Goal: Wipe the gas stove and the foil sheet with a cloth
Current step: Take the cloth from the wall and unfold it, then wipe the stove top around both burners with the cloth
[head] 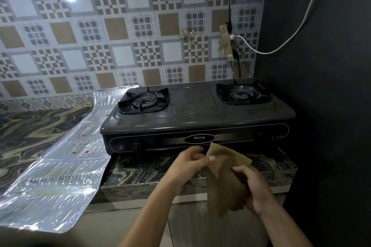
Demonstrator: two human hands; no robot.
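The wiping has hardly begun, by my reckoning. I have the cloth (224, 184) up in the air in front of the gas stove (197, 118), touching neither it nor the foil sheet (54, 184), so both are left to do. I seem to be folding or opening the cloth out before the first pass.

The foil sheet is the biggest job. It lies flat along the counter to the left of the stove, running from the wall to past the front edge, where it overhangs. A few small brown spots (80, 152) sit on it near the stove's left front corner, and there are duller streaks toward the near end.

The stove top looks dull and faintly smeared between the left burner (143, 101) and the right burner (243, 93), though I cannot tell how dirty it really is in this light. Both pan supports are in place, so I will have to work around them or lift them off.

My left hand (187, 163) pinches the cloth's upper corner between thumb and fingers. My right hand (252, 188) is closed around the bunched lower part.

The counter (36, 132) is dark marbled stone. Patterned tile (120, 32) backs it, a dark wall (321, 86) closes the right side, and a power strip (226, 43) hangs above the right burner with a white cable (285, 44).
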